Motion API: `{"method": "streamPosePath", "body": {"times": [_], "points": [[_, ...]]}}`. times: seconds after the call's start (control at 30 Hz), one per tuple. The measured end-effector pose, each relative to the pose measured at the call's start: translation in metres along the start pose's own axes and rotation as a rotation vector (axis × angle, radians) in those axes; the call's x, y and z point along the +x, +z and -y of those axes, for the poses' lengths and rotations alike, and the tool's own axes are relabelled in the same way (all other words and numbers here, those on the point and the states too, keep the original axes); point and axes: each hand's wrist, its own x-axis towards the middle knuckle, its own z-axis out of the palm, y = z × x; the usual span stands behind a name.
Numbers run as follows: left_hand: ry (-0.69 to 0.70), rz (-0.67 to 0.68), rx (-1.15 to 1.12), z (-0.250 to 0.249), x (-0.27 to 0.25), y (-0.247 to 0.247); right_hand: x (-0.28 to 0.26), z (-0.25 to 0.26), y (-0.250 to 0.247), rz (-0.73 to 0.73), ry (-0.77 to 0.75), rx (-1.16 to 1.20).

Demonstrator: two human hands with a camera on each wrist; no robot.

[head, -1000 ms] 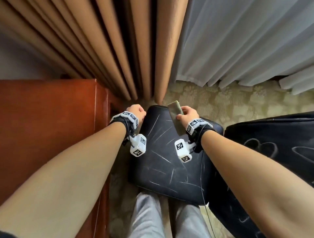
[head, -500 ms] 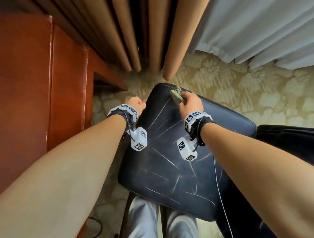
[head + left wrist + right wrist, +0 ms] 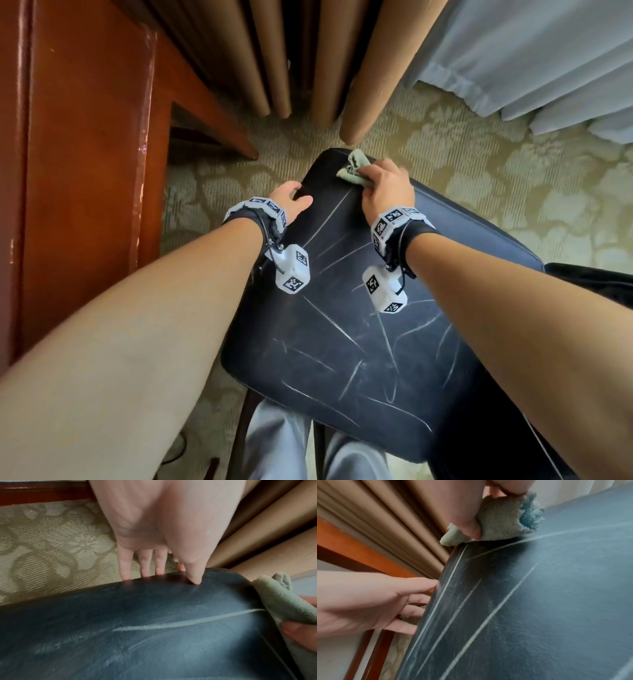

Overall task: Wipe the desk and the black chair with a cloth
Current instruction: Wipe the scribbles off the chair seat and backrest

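The black chair [image 3: 359, 342] stands before me on patterned carpet [image 3: 479, 164], its seat scored with pale chalky streaks; the red-brown desk [image 3: 85, 171] runs along my left, apart from the seat; tan curtains [image 3: 274, 51] hang beyond the far edge; my left hand [image 3: 291, 202] grips the seat's left rim, thumb on top, fingers curled over the side; my right hand [image 3: 385, 192] closes on the bunched green cloth [image 3: 354, 168], pressing it onto the seat's far corner, touching the surface.
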Motion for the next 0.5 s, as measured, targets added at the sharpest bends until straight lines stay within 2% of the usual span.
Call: {"method": "streamPosePath", "body": {"times": [0.27,0.5], "points": [[-0.015,0.068,-0.037,0.021,-0.009,0.001,-0.015,0.009,0.009,0.154,-0.113,-0.104],[-0.043,0.053,0.005,0.041,-0.011,0.002,-0.033,0.022,0.023,0.337,-0.276,-0.211]]}}
